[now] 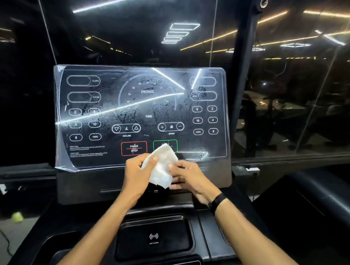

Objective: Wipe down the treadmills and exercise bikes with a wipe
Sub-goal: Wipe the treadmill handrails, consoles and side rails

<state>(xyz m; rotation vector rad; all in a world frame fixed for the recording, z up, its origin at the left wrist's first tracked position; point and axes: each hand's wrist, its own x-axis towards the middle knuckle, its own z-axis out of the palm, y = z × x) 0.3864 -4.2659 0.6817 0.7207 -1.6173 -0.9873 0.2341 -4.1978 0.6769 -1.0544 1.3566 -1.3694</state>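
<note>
A black treadmill console [141, 113] fills the middle of the view, its glossy panel streaked with wet smears and covered by a clear film peeling at the left corners. A white wipe [163, 166] hangs crumpled in front of the panel's lower edge, covering part of the green button. My left hand [137, 174] grips the wipe's left side, thumb on top. My right hand [189, 176] pinches its right edge with the fingertips; a black band sits on that wrist.
Below the hands lies the black tray with a wireless charging pad [153, 238]. A thick black handrail [321, 198] runs at the right. Dark glass [288, 87] behind reflects ceiling lights. A yellow-green ball [17, 217] and a cable lie on the floor at the left.
</note>
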